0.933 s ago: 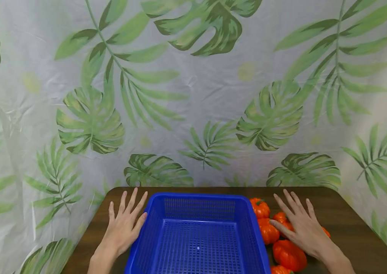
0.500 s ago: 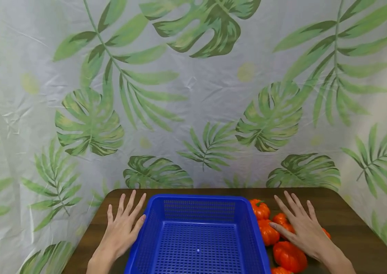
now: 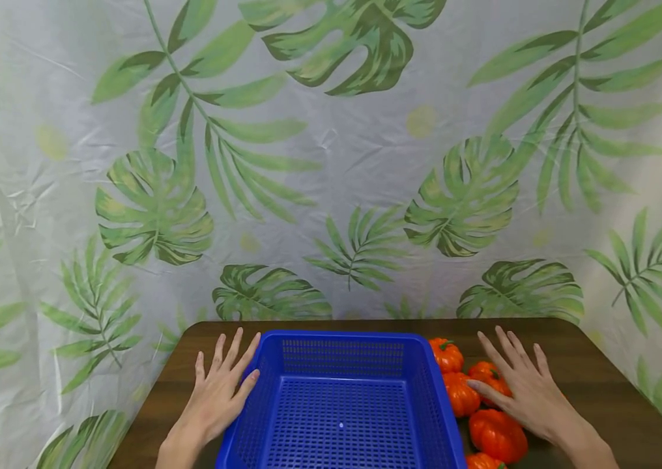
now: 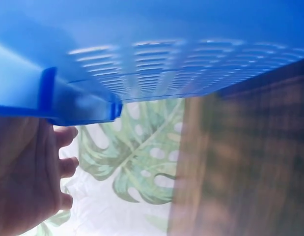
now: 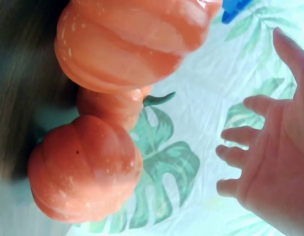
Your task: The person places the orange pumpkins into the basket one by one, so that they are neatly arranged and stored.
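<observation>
A blue plastic basket [image 3: 339, 352] with slotted walls stands on the wooden table. Beside its left rim is my left hand [image 3: 214, 398], fingers spread and holding nothing. The left wrist view shows that hand [image 4: 26, 177] just under the basket's rim [image 4: 24, 112]; whether it touches I cannot tell. To the right of the basket lie several small orange-red pumpkins [image 3: 496, 435], some with green stems. Over their right side hovers my right hand [image 3: 533, 397], fingers spread. In the right wrist view this hand [image 5: 274, 147] is apart from the pumpkins [image 5: 85, 169].
The dark brown table [image 3: 606, 397] has rounded back corners. Behind it hangs a pale sheet [image 3: 360, 169] printed with green leaves, which also runs along both sides.
Both hands have shifted slightly to the right, the left one closer to the basket's rim. Basket and pumpkins keep their places on the table.
</observation>
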Tool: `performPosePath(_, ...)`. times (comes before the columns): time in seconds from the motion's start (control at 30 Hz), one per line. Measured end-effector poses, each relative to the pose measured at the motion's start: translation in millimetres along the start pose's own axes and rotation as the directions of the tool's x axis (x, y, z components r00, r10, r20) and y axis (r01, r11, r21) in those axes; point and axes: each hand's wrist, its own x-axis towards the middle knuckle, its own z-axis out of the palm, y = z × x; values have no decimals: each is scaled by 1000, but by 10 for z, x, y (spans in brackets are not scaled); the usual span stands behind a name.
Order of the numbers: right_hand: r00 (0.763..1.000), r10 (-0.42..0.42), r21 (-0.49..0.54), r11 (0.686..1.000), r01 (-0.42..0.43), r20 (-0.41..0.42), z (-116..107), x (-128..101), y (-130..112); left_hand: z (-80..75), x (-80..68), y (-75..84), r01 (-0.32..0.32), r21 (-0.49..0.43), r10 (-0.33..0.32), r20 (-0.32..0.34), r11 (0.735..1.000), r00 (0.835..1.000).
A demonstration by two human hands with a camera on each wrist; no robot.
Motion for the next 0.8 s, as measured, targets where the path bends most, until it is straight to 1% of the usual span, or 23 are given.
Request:
performPosePath(0.1,1000,8,4,1000,-8,13,-44,-4,15,61,-24,-21,-1,-28,2,27,1000,1000)
performPosePath(0.23,1000,4,-12,1000,-4,11,-96,-15,46,112,-56,-73,27,-78,-20,93,997,995)
performPosePath(0.3,1000,1,-24,1000,-1,8,-115,-33,70,120,-69,-106,52,-112,-36,141,992,989)
performPosePath(0.4,1000,-2,-37,999,1,-4,-132,-56,117,108,-93,-146,88,-169,-54,197,982,979)
performPosePath(0.57,1000,22,-40,999,-22,4,-150,-113,236,125,-100,-198,132,-248,-69,245,960,967)
performPosePath(0.63,999,33,-46,998,-33,11,-153,-150,303,147,-91,-213,145,-288,-68,263,946,963)
performPosePath(0.7,999,45,-55,998,-44,15,-148,-193,382,165,-86,-225,161,-343,-63,281,925,958)
performPosePath(0.73,999,48,-60,997,-47,12,-144,-215,425,175,-85,-231,168,-371,-60,286,913,956)
performPosePath(0.8,998,58,-64,996,-57,11,-138,-260,512,189,-91,-246,182,-442,-48,298,878,953)
